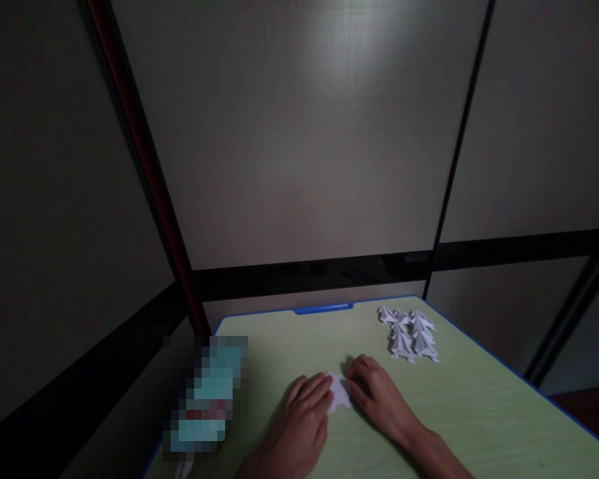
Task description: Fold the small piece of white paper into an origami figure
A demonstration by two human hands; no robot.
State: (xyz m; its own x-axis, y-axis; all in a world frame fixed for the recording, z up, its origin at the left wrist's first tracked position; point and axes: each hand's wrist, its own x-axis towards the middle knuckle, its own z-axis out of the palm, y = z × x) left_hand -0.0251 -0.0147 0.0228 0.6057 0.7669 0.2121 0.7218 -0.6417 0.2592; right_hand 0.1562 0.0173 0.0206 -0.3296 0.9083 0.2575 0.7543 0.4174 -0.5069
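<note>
Table (484,406): pale green top, faint wood grain, blue edging (504,366), blue handle (324,309) at the far edge. Set close against large grey panels (304,146). Glossy black band (309,277) runs across the panels just above the table's far edge; dark reddish strip (144,153) slants down on the left. Room dim, soft glare high on the middle panel. Dark red floor (589,414) at lower right.

White folded paper (340,391) lies on the table near the front, between the hands. Left hand (302,416) flat, fingers extended side by side, fingertips over the paper's left side. Right hand (374,392) half-curled at its right edge; cannot tell if it pinches. Cluster of white paper figures (422,340) sits toward the far right corner. Blurred-out teal object (209,386) at left, white cord (184,466) below it.
</note>
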